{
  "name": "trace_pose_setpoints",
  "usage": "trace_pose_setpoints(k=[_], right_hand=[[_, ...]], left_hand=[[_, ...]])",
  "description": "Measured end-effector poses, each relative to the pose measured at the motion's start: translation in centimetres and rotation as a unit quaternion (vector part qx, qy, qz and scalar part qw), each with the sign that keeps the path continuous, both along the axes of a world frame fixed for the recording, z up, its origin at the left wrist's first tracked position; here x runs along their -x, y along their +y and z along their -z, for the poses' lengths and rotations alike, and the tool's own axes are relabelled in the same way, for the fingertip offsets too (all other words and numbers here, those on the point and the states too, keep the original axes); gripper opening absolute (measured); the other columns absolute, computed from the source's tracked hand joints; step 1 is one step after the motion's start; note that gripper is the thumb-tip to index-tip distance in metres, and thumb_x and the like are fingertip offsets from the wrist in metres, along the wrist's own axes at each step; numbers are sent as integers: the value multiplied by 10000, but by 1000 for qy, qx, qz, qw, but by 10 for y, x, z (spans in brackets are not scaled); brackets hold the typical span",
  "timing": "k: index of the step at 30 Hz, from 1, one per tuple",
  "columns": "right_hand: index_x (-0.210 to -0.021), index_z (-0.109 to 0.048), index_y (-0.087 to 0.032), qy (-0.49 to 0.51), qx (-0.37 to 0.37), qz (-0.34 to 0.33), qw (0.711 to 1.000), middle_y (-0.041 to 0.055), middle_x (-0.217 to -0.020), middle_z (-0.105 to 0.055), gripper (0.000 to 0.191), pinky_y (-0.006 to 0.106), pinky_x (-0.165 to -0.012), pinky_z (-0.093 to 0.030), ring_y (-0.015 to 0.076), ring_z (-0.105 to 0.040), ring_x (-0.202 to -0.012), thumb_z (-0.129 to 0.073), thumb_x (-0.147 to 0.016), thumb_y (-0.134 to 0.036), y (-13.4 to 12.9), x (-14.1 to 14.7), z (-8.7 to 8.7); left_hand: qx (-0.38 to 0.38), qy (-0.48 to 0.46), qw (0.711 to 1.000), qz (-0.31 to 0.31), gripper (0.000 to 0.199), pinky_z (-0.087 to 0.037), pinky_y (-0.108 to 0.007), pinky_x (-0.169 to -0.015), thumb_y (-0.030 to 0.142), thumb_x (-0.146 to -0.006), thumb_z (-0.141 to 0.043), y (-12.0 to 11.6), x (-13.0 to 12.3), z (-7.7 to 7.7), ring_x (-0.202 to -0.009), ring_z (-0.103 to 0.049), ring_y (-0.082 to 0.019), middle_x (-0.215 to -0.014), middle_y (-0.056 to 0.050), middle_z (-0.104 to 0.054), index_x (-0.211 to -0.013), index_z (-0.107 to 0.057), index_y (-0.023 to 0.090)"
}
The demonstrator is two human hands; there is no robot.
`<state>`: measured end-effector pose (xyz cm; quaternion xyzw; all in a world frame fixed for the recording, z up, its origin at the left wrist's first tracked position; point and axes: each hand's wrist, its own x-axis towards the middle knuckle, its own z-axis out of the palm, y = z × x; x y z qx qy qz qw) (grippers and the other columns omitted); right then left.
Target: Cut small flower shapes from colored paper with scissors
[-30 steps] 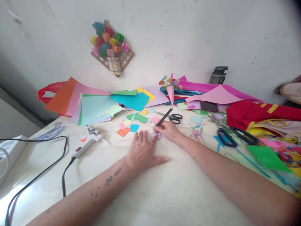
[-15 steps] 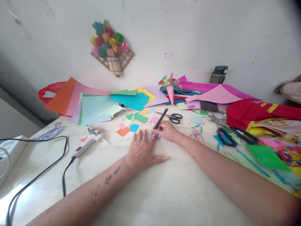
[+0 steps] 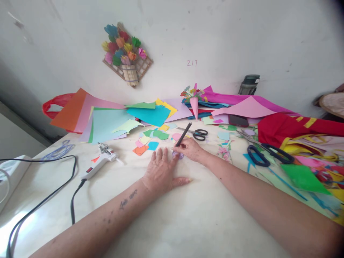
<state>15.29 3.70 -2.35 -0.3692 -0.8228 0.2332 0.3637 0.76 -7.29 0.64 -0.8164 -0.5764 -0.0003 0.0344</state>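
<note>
A black pen (image 3: 184,134) is pinched in my right hand (image 3: 190,149), its tip end low and hidden by the fingers. Under them lies a small purple paper piece (image 3: 181,156), partly covered. My left hand (image 3: 160,172) rests flat on the table with its fingers spread, the index fingertip at the edge of the purple piece. Small cut papers lie just beyond my left hand, among them an orange piece (image 3: 140,150), a blue piece (image 3: 153,146) and green pieces (image 3: 160,134). Small black-handled scissors (image 3: 200,134) lie beyond my right hand.
On the left are a white glue gun (image 3: 99,165), its black cable and a power strip (image 3: 13,172). Coloured sheets (image 3: 110,123) line the wall. Large scissors (image 3: 266,154), a red cloth (image 3: 290,130) and a green sheet (image 3: 305,179) lie at the right.
</note>
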Motion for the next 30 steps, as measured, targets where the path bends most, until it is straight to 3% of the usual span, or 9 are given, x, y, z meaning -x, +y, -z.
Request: trace_pose_setpoints(k=[20,30], right_hand=[[-698,-689,-140,-23,4,12,1000,4,-649,-587,133,215,-584,-369,114,-511,-614,-672,-794,-231,-2,0,-6],[-706,-688,-144,-26,20,23,999,22,-702,-625,141,226,-623,-396,138,-558,-678,-661,-803,-243,-2,-1,-6]], left_hand=[[1,-2,1000,4,954,-286,-612,-1065,816,-733,-445,0,0,1,-1340,-333,-448,-1411,-222,-434,-1456,-404,195],[-1,-3,1000,-4,958,-276,-612,-1070,811,-725,-467,0,-1,0,-1342,-337,-457,-1420,-228,-430,-1456,-412,194]])
